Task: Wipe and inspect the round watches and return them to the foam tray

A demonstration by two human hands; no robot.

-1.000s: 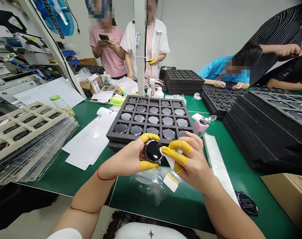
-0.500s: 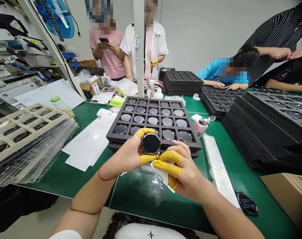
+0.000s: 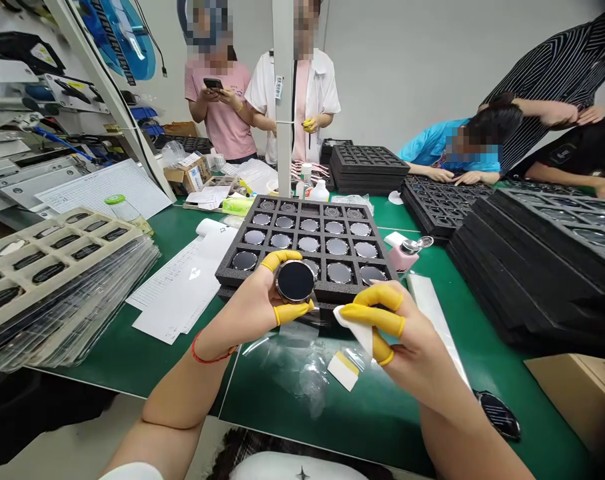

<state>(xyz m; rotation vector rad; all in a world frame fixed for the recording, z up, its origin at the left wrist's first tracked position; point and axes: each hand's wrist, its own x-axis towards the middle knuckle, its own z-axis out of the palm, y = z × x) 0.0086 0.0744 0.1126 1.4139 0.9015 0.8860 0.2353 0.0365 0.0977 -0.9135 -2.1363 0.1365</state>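
My left hand holds a round watch head by its steel rim between yellow-cotted thumb and finger, black glass face up, just above the near edge of a black foam tray. The tray's square pockets hold several similar round pieces. My right hand pinches a white wiping cloth in yellow finger cots, a little to the right of the watch head and apart from it. A crumpled clear plastic film and a small white-and-yellow tab lie on the green mat beneath my hands.
Stacked black foam trays fill the right side, with a pink dispenser bottle near them. Clear plastic trays and papers lie left. A co-worker leans over a tray at the far right; others stand behind.
My right hand has moved right, taking the cloth off the watch head. The left hand and watch head have shifted slightly left and up. The watch face now shows uncovered.
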